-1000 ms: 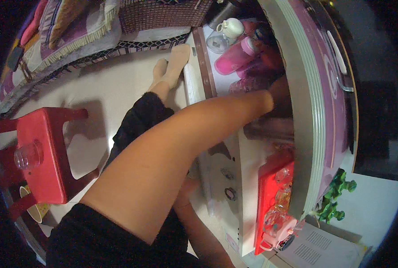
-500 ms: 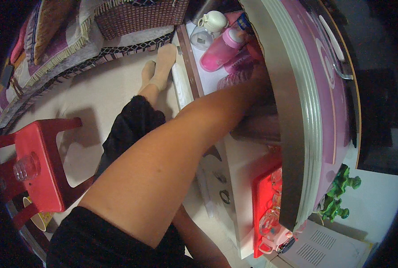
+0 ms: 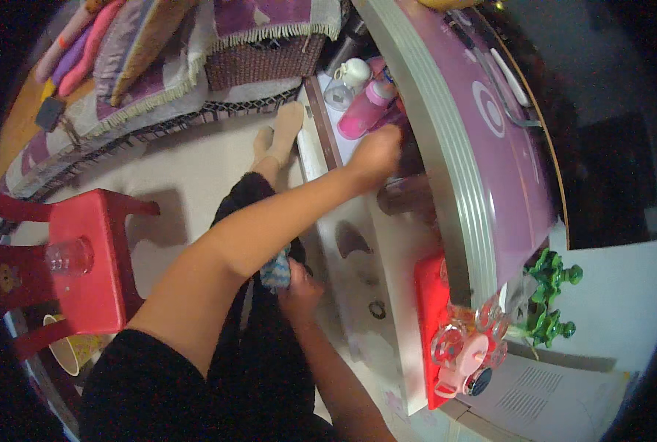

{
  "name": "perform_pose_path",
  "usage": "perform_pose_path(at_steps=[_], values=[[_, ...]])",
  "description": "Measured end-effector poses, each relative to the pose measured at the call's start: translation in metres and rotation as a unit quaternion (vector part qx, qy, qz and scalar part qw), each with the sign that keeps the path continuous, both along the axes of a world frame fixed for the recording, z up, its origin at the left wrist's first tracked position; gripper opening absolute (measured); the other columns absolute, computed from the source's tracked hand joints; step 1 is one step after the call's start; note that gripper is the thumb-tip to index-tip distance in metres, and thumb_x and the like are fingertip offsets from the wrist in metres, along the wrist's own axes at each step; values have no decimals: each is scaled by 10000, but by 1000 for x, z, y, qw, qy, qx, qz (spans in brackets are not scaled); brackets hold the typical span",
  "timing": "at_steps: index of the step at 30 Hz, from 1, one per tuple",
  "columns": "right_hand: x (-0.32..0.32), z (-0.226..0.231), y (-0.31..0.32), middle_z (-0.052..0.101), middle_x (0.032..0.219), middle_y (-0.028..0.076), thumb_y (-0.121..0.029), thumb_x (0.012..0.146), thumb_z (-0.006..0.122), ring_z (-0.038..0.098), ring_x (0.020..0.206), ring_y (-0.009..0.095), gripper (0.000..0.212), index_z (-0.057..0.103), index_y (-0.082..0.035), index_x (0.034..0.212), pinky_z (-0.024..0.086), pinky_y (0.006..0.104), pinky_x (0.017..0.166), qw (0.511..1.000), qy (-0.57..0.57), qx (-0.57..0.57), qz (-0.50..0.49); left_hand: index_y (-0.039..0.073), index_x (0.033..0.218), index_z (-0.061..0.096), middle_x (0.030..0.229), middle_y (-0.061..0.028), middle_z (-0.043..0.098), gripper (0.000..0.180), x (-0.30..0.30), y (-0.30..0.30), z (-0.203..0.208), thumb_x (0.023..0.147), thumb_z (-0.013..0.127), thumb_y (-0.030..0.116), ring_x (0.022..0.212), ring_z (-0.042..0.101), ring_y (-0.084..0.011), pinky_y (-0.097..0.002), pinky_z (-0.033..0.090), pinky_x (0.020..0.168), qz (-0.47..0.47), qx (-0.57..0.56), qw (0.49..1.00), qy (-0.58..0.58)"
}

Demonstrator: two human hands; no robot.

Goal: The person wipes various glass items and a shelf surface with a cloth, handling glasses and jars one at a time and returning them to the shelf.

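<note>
My left arm reaches across to the low shelf under the table, where my left hand (image 3: 378,155) is next to a pink bottle (image 3: 361,116) lying tilted. Its fingers are in shadow and mostly hidden, so any hold there is unclear. Beside the pink bottle stands a clear bottle with a white looped lid (image 3: 352,74). Lower down, over my lap, my right hand (image 3: 300,291) is closed on a blue-and-white patterned cloth (image 3: 275,271). Part of the cloth is hidden behind my left forearm.
The table (image 3: 483,147) overhangs the shelf on the right. A red tray (image 3: 433,309) holds glass cups and a pink jug (image 3: 467,361). At left, a red stool (image 3: 100,295) carries a clear glass jar (image 3: 70,256). A cloth-covered sofa (image 3: 151,103) stands at the back.
My left hand has drawn back from deep under the table and now shows beside the shelf. My right hand and the cloth have come into view. The whole view has shifted.
</note>
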State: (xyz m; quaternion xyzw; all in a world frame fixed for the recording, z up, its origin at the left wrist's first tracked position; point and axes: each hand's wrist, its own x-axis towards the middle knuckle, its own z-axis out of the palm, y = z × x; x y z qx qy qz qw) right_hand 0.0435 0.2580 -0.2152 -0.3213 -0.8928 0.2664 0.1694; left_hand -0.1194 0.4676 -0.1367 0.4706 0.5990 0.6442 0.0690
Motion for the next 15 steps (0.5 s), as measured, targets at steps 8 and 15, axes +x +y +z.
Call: perform_pose_path(at_steps=[8,15], values=[[-24,21,-23,611,880,128,-88,637,648,597,789,326,431,499,-84,1042,469,451,635,998,-46,50,-10,19,912,597,824,-62,626,131,-1,-211,6,839,561,121,759,578,-119,-262,460,691,-48,-153,968,-193],[-16,32,-44,629,848,172,-59,759,551,623,789,290,282,538,-41,1041,473,411,692,960,211,-132,-125,22,1071,502,1006,-38,554,301,31,-323,52,803,624,85,934,531,-135,-294,427,868,-161,-214,946,-181]])
